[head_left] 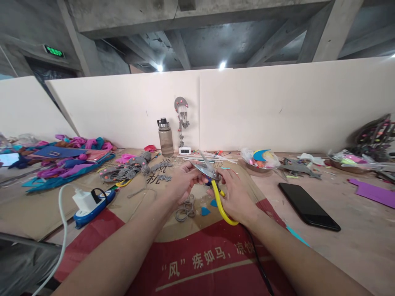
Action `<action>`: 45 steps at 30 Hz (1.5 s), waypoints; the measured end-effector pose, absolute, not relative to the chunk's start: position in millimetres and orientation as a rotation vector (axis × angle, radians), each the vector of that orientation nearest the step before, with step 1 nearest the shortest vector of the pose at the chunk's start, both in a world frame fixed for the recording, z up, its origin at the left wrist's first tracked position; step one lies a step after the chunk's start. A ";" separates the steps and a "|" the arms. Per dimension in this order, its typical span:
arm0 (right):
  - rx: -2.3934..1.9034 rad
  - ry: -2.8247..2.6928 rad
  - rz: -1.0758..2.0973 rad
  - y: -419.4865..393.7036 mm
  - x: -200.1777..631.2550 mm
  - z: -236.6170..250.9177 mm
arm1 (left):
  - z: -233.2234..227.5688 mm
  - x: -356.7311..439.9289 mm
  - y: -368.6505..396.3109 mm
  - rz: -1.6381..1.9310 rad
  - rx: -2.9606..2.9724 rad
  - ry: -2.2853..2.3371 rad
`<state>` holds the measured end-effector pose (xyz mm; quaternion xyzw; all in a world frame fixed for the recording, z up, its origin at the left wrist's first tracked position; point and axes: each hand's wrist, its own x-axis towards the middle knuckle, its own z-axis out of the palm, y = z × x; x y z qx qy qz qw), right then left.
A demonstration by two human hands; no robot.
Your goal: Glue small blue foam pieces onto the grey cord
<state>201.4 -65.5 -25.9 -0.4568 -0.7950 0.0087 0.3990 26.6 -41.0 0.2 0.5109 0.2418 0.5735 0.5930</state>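
Observation:
My right hand (235,193) grips yellow-handled scissors (221,201), whose metal blades (206,169) point up and left over the table. My left hand (184,182) is closed near the blades, pinching a small piece that is too small to identify. Below the hands, on the brown cardboard (145,205), lie grey foam trimmings (185,210) and small blue cut pieces (205,211).
A black phone (308,206) lies to the right. A white charger on a blue power strip (92,202) sits left, with colourful foam sheets (66,160) behind. A water bottle (166,137), small clock (185,150), bowl of scraps (259,159) and a purple sheet (375,192) stand further back.

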 end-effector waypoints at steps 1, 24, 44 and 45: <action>-1.159 -2.010 0.020 -66.0 201.5 -25.5 | -0.1 26.4 -41.3 1.322 1.193 0.562; -1.272 -2.025 -0.091 -70.1 202.3 -21.1 | 5.9 28.0 -48.4 1.314 1.233 0.639; -1.369 -2.039 -0.202 -72.8 200.6 -20.6 | 3.9 26.2 -45.0 1.299 1.264 0.616; -1.358 -2.036 -0.205 -72.8 200.6 -20.7 | 4.0 26.2 -45.3 1.299 1.261 0.611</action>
